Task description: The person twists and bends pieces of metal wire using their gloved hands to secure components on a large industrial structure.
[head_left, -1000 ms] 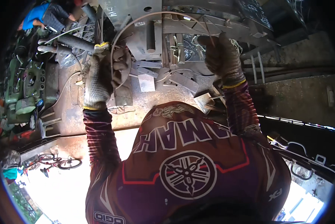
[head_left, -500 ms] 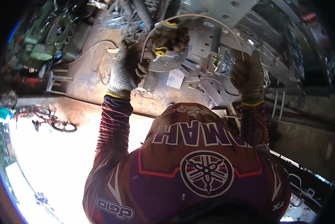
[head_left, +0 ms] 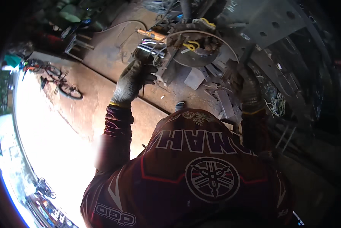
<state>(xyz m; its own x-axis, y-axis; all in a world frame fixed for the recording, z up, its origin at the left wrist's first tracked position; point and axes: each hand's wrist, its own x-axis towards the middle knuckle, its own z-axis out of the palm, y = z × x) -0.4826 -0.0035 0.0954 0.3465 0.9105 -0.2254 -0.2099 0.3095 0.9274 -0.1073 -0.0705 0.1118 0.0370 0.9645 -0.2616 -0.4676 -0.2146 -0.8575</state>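
My left hand (head_left: 131, 81), in a grey knitted glove with a yellow cuff edge, is closed around one end of a thin curved rod (head_left: 193, 31). From there the rod arcs across to my right hand (head_left: 242, 81), gloved and in shadow, its fingers bent at the other end. Beneath the arc sits a round metal disc (head_left: 189, 60), bearing a heap of dark, soiled items, among them what look like work gloves (head_left: 204, 23) with yellow edges. An orange-handled tool (head_left: 152, 35) lies beyond my left hand, near some shiny bars (head_left: 151, 50).
Flat metal offcuts (head_left: 195, 78) lie on the floor beside the disc. Large steel plates with holes (head_left: 275, 24) stand at the far right. Coiled wire (head_left: 276, 107) lies right of my right hand. Bicycles (head_left: 69, 91) stand at the left, near a small metal frame (head_left: 77, 46).
The view has turned, so bicycles and disc sit further right. My left hand has moved away from the disc, and the rod's arc appears lower. Both hands still hold it.
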